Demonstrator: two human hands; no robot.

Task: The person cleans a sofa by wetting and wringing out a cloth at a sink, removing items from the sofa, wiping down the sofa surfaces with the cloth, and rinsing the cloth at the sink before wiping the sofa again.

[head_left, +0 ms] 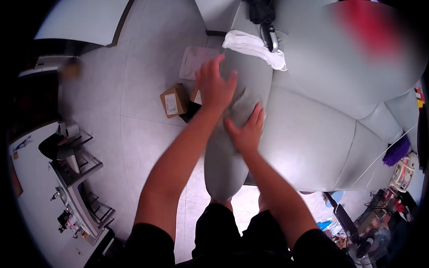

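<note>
A grey sofa armrest (225, 172) runs up the middle of the view. On it lies a greyish cloth-like item (243, 105), blurred and hard to make out. My right hand (248, 134) rests at the lower right side of this item, fingers spread. Raised over the left edge of the armrest, my left hand (216, 87) has its fingers apart and nothing in it. Farther up the armrest lies a white cloth (252, 47), with a black item with a silver-tipped handle (270, 35) across it.
Cardboard boxes (173, 102) stand on the floor left of the armrest, near a pinkish mat (192, 62). Sofa cushions (308, 134) spread to the right. A cluttered table (82, 210) is at the lower left; a purple fuzzy item (397, 152) lies far right.
</note>
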